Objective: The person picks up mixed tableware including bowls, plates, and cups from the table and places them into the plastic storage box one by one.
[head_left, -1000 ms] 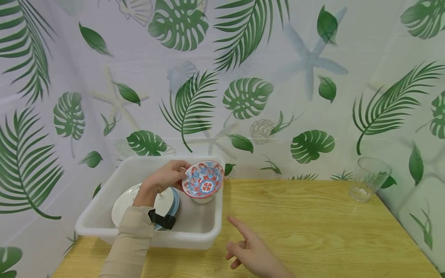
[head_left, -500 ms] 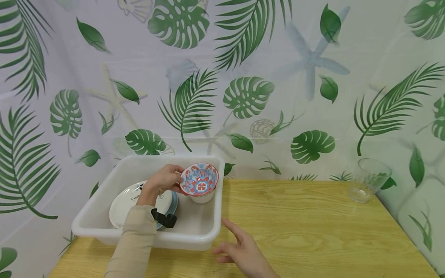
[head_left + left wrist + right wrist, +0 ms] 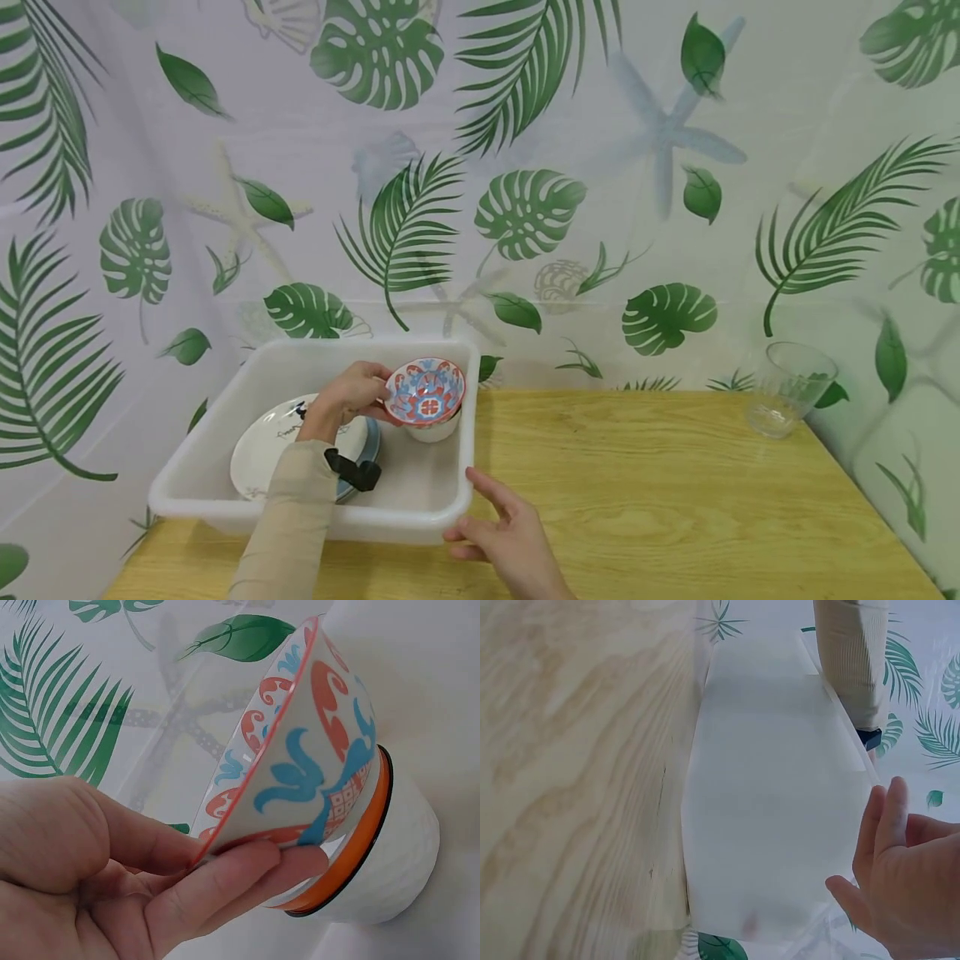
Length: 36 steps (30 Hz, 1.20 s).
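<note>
My left hand (image 3: 352, 398) pinches the rim of a patterned red, blue and white bowl (image 3: 427, 392). The bowl tilts over a white cup (image 3: 409, 855) with an orange inner band and a dark rim, inside the white plastic tub (image 3: 315, 521). In the left wrist view the thumb lies at the rim and the fingers pass under the bowl's outer side. By the tub's front right corner is my right hand (image 3: 510, 533), fingers extended and holding nothing, fingertips right at the tub's edge.
A white plate (image 3: 258, 454) with dark drawings lies in the tub's left part on a blue plate (image 3: 372, 446). A clear glass (image 3: 776, 408) stands at the back right of the wooden table (image 3: 675, 492). Leaf-patterned sheeting (image 3: 570, 350) rises behind.
The left hand has moved the bowl slightly left and lower over the cup. My right hand has shifted left, up to the tub's front right corner.
</note>
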Available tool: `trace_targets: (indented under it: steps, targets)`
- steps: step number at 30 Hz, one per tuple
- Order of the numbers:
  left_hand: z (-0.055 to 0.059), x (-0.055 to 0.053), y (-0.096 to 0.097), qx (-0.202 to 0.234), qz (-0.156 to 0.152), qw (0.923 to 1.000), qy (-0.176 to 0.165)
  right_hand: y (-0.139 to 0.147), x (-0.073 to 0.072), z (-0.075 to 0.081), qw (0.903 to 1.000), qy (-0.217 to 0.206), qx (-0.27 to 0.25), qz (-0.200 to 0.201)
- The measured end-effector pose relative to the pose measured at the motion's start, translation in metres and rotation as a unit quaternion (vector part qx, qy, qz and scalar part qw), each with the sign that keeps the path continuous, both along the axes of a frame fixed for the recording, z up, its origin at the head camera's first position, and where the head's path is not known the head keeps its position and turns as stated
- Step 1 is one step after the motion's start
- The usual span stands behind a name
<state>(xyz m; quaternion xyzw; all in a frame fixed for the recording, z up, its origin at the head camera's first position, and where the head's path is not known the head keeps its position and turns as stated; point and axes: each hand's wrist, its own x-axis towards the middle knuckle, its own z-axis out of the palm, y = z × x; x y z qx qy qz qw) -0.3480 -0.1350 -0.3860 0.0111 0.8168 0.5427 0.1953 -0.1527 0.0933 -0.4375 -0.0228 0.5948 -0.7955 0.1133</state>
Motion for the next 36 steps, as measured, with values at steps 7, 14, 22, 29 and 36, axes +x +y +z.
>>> trace_targets:
  steps: [7, 14, 22, 29, 36]
  targets:
    - [-0.003, -0.002, -0.003, 0.005, 0.003, 0.9999, -0.008, -0.007, -0.004, 0.0, 0.9994, -0.018, -0.014, -0.028]
    - [-0.008, -0.003, -0.003, 0.02, 0.013, 0.9995, -0.021, -0.014, -0.005, -0.003, 0.9984, -0.001, -0.022, -0.052]
    - [-0.011, -0.005, 0.0, 0.038, 0.041, 0.9983, -0.018, -0.015, -0.007, -0.004, 0.9981, 0.0, -0.025, -0.056]
    - [-0.017, -0.009, 0.001, 0.032, 0.075, 0.9967, -0.007, -0.015, -0.007, -0.003, 0.9982, -0.003, -0.024, -0.055]
    - [-0.019, -0.011, 0.002, -0.003, 0.105, 0.9945, 0.01, -0.015, -0.007, -0.004, 0.998, -0.004, -0.026, -0.057]
